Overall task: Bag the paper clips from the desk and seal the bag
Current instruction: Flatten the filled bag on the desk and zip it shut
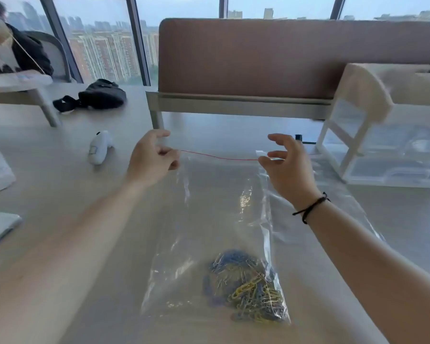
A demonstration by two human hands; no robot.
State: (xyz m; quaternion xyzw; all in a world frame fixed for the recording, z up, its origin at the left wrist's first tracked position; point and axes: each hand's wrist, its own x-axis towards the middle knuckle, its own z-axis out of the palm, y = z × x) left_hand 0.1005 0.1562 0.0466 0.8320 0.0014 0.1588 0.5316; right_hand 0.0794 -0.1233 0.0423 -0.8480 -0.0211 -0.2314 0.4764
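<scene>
A: Where are the paper clips [248,289]?
B: Heaped in the bottom of the clear bag [209,207], which lies flat on the desk [60,170].
A: And the hands?
B: Left hand [152,157] pinches one end of the red seal strip [219,157]; right hand [286,165] pinches the other corner, remaining fingers spread

Bag [209,219] was clear thin plastic, glossy, wrinkled, with a red seal strip [219,157] along the top. Paper clips [248,286] inside looked coated, blue and yellow, some bare shiny metal. Table [60,189] was smooth, matt, light wood-look. Divider panel [258,58] was brown matt cloth. Drawer unit [395,150] was translucent plastic. Pouch [102,95] was black cloth.
</scene>
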